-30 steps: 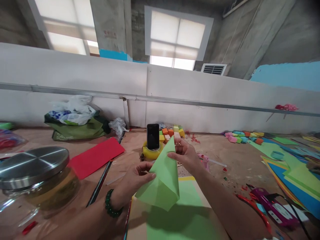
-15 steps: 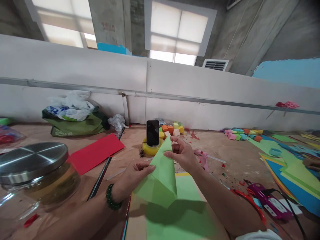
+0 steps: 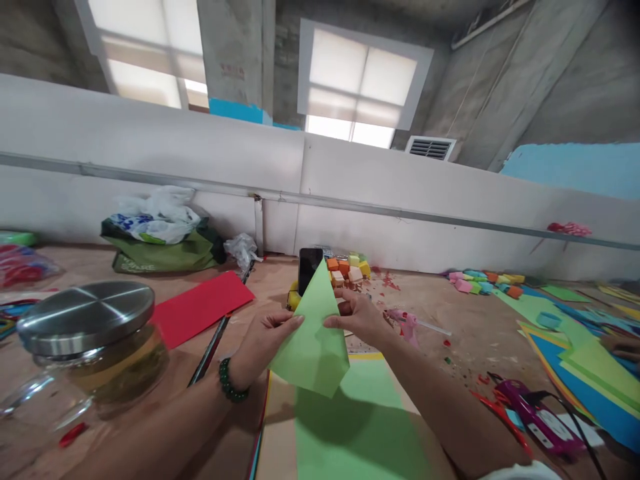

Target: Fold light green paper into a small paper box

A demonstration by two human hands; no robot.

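- Head view: two hands hold one folded green paper (image 3: pixel 313 340) up over the desk (image 3: pixel 450 320), its tip pointing upward in front of one dark phone (image 3: pixel 309 265).
- The left hand (image 3: pixel 265 340) pinches the paper's left edge; the right hand (image 3: pixel 357 317) pinches its right edge.
- One flat green sheet (image 3: pixel 360 433) lies just below.
- One glass jar (image 3: pixel 95 353) with a steel lid, one red sheet (image 3: pixel 200 307) and one green bag (image 3: pixel 160 250) stand left; the bag's lettering is unreadable.
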